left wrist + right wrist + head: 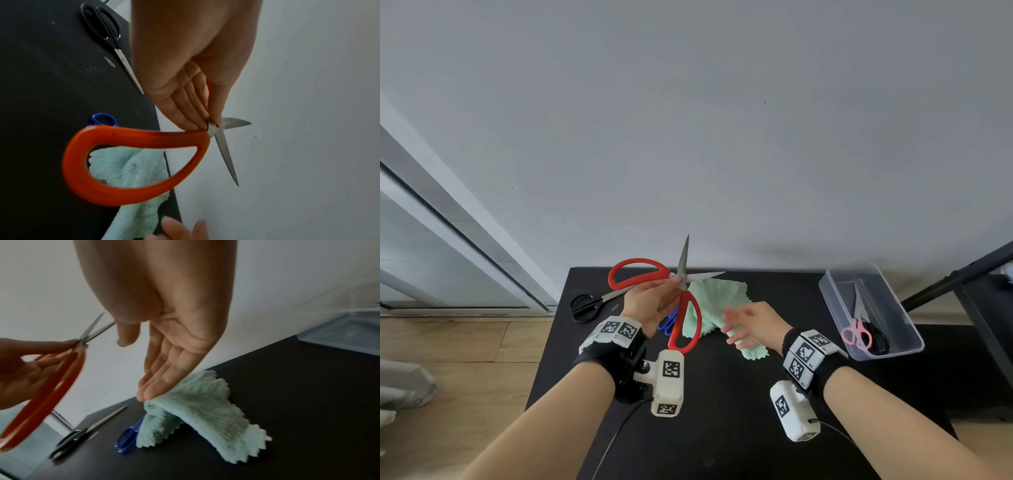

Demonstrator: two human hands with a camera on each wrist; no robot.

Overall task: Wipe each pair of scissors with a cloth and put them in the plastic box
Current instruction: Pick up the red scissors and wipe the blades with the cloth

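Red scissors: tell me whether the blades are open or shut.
Open. The red scissors show two blades spread in a V, handles splayed wide apart, while the left hand pinches them at the pivot.

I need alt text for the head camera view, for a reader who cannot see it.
A left hand holds open red scissors above a black table, while the open right hand reaches to a green cloth. A plastic box at right holds pink scissors.

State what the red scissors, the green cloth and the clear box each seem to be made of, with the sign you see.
Red scissors: glossy, smooth red handles, probably plastic; bright grey reflective blades, likely steel.
Green cloth: fluffy pile, zigzag-cut edges, looks like microfibre.
Clear box: see-through walls with a soft sheen, probably plastic.
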